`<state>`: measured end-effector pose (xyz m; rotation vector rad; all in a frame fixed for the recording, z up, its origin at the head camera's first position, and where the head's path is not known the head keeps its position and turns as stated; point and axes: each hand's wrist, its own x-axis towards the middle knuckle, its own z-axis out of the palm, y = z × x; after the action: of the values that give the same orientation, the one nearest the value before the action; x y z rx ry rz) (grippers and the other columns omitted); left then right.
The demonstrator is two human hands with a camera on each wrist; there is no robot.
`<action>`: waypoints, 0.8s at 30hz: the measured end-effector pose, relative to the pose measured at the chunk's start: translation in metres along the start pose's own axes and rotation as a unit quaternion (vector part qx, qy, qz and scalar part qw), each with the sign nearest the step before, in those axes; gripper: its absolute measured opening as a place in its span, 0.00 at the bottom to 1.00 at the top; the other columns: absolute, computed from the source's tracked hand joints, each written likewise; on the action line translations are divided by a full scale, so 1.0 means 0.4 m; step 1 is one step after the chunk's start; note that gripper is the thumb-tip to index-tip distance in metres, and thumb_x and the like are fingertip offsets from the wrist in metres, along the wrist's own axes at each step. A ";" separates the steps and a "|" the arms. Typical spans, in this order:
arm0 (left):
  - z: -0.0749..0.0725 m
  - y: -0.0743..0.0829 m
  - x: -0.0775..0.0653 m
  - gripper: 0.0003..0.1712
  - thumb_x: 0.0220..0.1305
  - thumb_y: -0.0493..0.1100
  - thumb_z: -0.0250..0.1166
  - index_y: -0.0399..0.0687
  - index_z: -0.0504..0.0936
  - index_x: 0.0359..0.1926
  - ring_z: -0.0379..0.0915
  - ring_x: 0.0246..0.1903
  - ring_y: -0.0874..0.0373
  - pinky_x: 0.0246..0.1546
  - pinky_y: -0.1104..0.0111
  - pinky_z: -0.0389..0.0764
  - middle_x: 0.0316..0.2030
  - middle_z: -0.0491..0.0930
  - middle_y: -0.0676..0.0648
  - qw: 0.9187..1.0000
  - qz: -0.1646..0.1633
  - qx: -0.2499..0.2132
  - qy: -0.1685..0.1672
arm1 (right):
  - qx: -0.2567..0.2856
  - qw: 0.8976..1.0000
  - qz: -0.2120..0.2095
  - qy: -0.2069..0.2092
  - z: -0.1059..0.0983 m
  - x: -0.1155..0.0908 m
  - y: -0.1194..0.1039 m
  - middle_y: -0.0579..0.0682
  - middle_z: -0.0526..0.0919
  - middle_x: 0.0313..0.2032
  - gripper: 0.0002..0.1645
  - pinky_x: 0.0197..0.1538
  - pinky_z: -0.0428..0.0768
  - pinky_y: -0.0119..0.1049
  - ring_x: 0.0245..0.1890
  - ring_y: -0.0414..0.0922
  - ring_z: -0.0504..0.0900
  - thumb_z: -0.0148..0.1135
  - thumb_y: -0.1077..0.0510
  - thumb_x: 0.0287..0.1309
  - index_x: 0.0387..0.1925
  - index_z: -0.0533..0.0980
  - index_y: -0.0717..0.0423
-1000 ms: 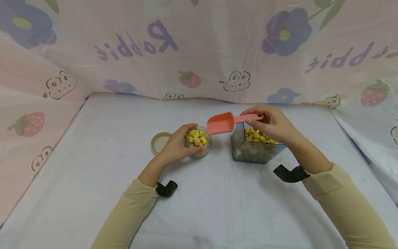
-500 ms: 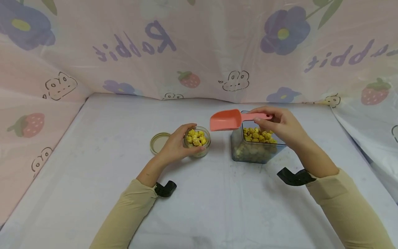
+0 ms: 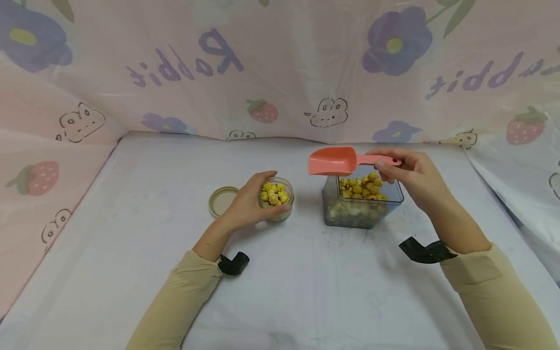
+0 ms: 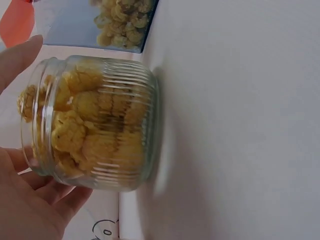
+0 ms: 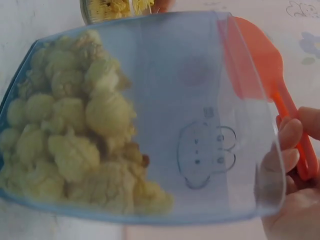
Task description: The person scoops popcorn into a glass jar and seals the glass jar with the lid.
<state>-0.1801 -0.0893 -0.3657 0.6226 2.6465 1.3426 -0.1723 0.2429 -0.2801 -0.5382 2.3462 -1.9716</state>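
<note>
My left hand (image 3: 245, 206) grips a small ribbed glass jar (image 4: 125, 75), thumb on the near side and fingers on the far side. Yellow popcorn (image 3: 273, 197) fills the jar up to about its rim. In my right hand (image 3: 422, 180), the handle of a coral-pink scoop (image 3: 334, 161) is pinched between thumb and fingers. The scoop is held level above the back of a clear bluish box (image 3: 352, 218), and its bowl looks empty. Popcorn (image 5: 70, 115) lies in the box, seen through its wall in the right wrist view.
A round gold-rimmed lid (image 3: 223, 200) lies flat on the white table cover (image 3: 306, 291), left of the jar and partly behind my left hand. A printed curtain (image 3: 280, 73) with flowers and strawberries closes off the back and sides.
My right hand has moved to the right with the scoop, away from the jar and over the box. The left hand stays on the jar.
</note>
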 end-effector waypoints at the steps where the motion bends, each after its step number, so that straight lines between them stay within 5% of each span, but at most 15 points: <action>1: 0.001 0.003 0.002 0.50 0.52 0.54 0.73 0.45 0.59 0.70 0.58 0.68 0.48 0.67 0.52 0.62 0.68 0.62 0.43 1.000 0.002 -0.001 0.001 | 0.003 1.000 -0.001 0.003 -0.005 -0.004 0.001 0.46 0.73 0.21 0.12 0.26 0.63 0.36 0.23 0.43 0.67 0.56 0.68 0.64 0.45 0.81 0.57; 13: -0.003 0.040 0.022 0.49 0.51 0.58 0.73 0.50 0.60 0.70 0.59 0.67 0.46 0.66 0.49 0.63 0.67 0.62 0.45 1.000 -0.004 -0.007 0.024 | 0.029 0.999 0.001 0.023 -0.044 -0.036 0.017 0.47 0.72 0.21 0.13 0.29 0.64 0.35 0.24 0.43 0.67 0.55 0.69 0.64 0.46 0.80 0.59; 24: -0.003 0.029 0.015 0.50 0.51 0.54 0.74 0.46 0.60 0.70 0.57 0.68 0.47 0.67 0.49 0.62 0.67 0.62 0.43 1.000 -0.002 0.000 0.016 | 0.015 0.999 -0.011 0.039 -0.079 -0.065 0.024 0.45 0.75 0.22 0.12 0.30 0.67 0.31 0.24 0.42 0.69 0.54 0.70 0.64 0.45 0.80 0.60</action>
<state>-0.1822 -0.0817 -0.3555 0.6008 2.6710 1.3617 -0.1577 0.2817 -0.2884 -0.4960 2.3612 -2.0706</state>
